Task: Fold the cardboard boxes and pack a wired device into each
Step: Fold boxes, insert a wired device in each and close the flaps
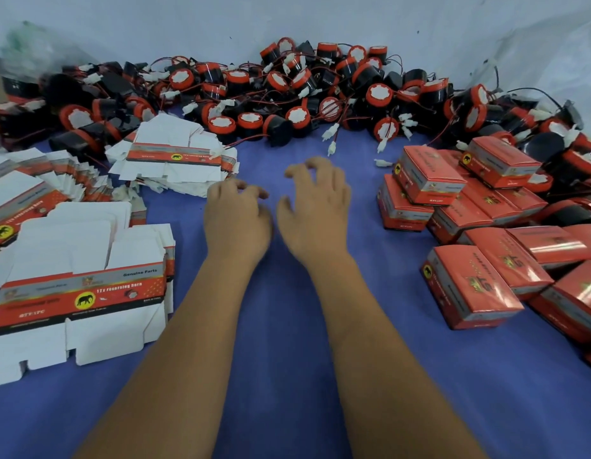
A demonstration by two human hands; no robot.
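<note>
My left hand [236,217] and my right hand [315,207] hover side by side over the blue cloth [287,359], fingers loosely curled, holding nothing. Flat unfolded cardboard boxes lie in stacks at the left: one near stack [78,286] with a red printed band, one fanned stack [29,183] at the far left, and one farther stack [174,157] just beyond my left hand. A big heap of black and red wired devices [287,91] with white connectors runs along the back. Folded red boxes [479,246] are piled at the right.
A white wall [287,18] closes the back of the work surface. Loose white connectors on red and black wires [332,140] trail out of the heap onto the cloth ahead of my hands. More devices [562,200] lie behind the folded boxes at the right.
</note>
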